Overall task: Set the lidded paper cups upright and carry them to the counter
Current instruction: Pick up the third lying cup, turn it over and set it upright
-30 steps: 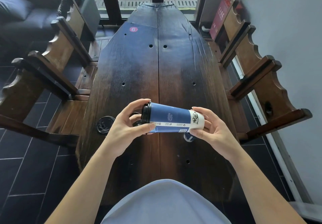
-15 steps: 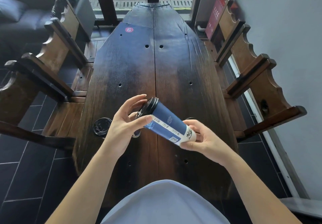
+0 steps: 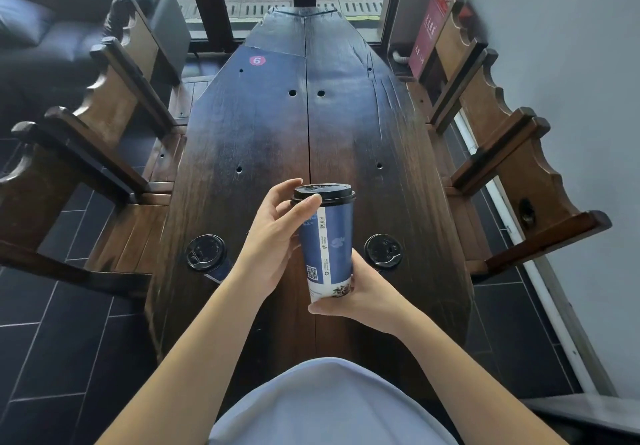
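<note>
A tall blue paper cup (image 3: 327, 243) with a black lid is held upright above the near end of the dark wooden table (image 3: 263, 126). My left hand (image 3: 273, 240) wraps its upper part, thumb just under the lid. My right hand (image 3: 349, 292) grips its white base. Two more lidded cups stand upright on the table: one (image 3: 205, 254) at the left edge, partly hidden by my left forearm, and one (image 3: 383, 251) to the right, behind my right hand.
Heavy wooden chairs (image 3: 114, 105) flank the table on the left and more chairs (image 3: 502, 139) on the right. A dark sofa (image 3: 41, 39) is at far left. A red sign (image 3: 429, 29) leans by the window. A grey wall runs along the right.
The held cup has swung from lying on its side, lid to the left, to upright. My right hand has gone under its base. The view has shifted slightly.
</note>
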